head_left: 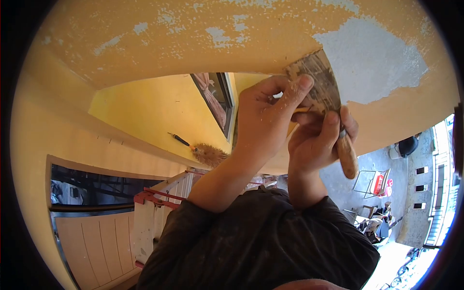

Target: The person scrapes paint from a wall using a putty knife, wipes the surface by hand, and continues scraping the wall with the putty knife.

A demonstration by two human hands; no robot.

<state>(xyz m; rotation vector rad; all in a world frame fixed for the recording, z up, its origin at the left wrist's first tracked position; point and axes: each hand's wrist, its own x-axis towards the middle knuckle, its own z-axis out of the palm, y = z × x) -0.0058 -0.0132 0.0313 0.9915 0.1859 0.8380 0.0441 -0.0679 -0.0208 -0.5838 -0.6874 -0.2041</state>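
A scraper with a worn, paint-smeared metal blade (319, 79) and a wooden handle (347, 157) is held up in front of the wall. My right hand (316, 140) is closed around the scraper where blade and handle meet. My left hand (263, 121) is closed at the blade's left side, its thumb lying over the blade face. Pale flecks dot the left fingers, and a thin orange piece (303, 110) shows beneath them. Close behind the blade is the orange painted surface (270, 53) with a large bare grey-white patch (374, 60).
A brush-like tool (208, 153) with brown bristles and a black handle lies on a ledge at left. A ladder (154, 205) with red fittings stands beside me. Far below at right are a red-and-white chair (379, 183) and assorted clutter (379, 224). A window (217, 96) sits behind.
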